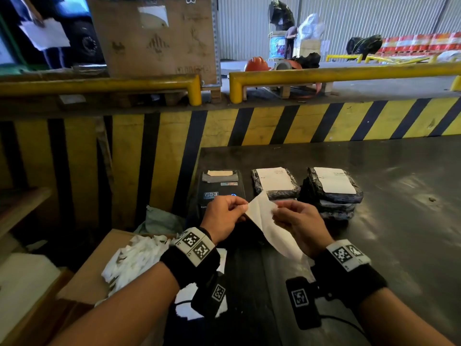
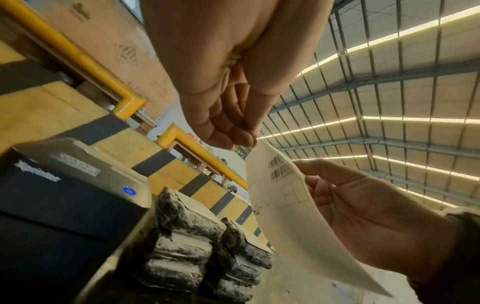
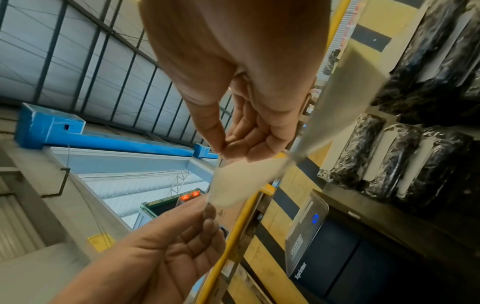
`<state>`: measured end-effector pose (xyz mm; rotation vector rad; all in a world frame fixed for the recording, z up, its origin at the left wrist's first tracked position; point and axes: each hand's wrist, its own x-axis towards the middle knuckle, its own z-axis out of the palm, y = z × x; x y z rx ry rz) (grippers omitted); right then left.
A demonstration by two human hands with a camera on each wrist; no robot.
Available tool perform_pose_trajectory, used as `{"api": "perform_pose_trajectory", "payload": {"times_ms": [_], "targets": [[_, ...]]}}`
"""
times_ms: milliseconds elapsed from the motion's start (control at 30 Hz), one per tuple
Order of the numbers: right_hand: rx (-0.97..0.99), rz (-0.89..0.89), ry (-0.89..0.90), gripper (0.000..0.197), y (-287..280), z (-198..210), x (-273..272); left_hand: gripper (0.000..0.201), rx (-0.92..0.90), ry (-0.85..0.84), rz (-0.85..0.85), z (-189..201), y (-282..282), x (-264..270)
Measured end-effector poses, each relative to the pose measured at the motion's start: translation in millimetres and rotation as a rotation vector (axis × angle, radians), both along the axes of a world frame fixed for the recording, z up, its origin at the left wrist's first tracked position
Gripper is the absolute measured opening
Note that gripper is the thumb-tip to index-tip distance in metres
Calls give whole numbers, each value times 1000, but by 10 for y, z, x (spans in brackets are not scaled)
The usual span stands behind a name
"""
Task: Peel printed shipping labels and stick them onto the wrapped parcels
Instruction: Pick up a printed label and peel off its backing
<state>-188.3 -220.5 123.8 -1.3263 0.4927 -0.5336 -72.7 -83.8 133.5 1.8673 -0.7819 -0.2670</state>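
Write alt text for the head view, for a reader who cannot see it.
Two hands, left hand and right hand, pinch a white label above a dark table, peeling it apart. Behind them stand a black printer and two stacks of black wrapped parcels with labels on top; left of the table, a box holds white paper scraps.

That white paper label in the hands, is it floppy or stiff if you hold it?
Probably floppy: the white paper shipping label curves and sags between the left hand and right hand, each pinching only an edge. It looks thin and light. Once peeled it would likely be sticky and may curl onto itself.
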Motion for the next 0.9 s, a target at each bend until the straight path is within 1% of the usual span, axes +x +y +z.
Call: {"api": "perform_pose_trajectory", "payload": {"times_ms": [100,200,300,367,433,567,667,700,833,900], "targets": [[-40,-10,21,10,74,16,126,18,11,-93,64,43,139,95],[-97,-27,3,10,98,91,233,18,30,-172,113,126,231,202],[-218,-47,-5,10,66,181,306,19,66,-216,141,211,275,317],[-242,-65,-11,6,5,219,336,19,78,-250,165,246,288,389],[-241,-95,-13,9,-106,233,344,18,85,-261,192,266,286,448],[-183,-140,-24,8,-406,282,259,16,96,-221,212,269,202,571],[-154,-237,-38,11,-733,306,119,17,102,-220,258,276,65,627],[-125,-274,-46,12,-879,284,64,18,107,-227,282,269,19,644],[97,-371,-105,9,-1441,176,-165,19,115,-238,372,250,-116,740],[122,-433,-158,15,-1684,144,-280,17,129,-251,426,240,-138,816]]}}
